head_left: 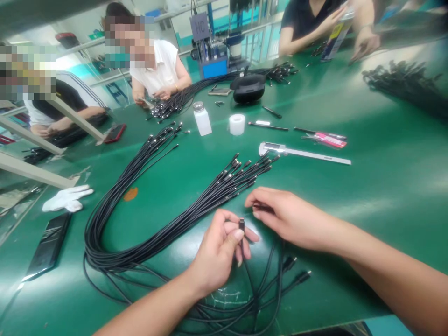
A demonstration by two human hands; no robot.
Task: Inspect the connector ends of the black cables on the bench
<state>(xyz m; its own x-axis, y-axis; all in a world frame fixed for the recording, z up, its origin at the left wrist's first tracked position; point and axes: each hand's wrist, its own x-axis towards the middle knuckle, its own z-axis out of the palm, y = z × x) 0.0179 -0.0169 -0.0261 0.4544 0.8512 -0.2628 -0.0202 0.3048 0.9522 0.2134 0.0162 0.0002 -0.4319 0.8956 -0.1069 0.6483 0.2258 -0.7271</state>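
My left hand (220,247) pinches a black cable by its connector (241,225), thumb against the fingers, with the metal tip pointing up. The cable runs down from there to loops near the table's front edge. Just right of it, my right hand (280,212) is closed, with a thin dark thing (264,207) between its fingers; its kind is hard to tell. Below that hand lie two loose cable plugs (303,277). A thick bundle of black cables (140,254) curves in a U to the left, with many connector ends beyond my hands.
On the green table (385,196) lie a digital caliper (308,153), a tape roll (237,124), a white bottle (203,119), a black case (248,88), a phone (49,245) and a white glove (66,198). Co-workers sit across, beside more cable bundles (402,84).
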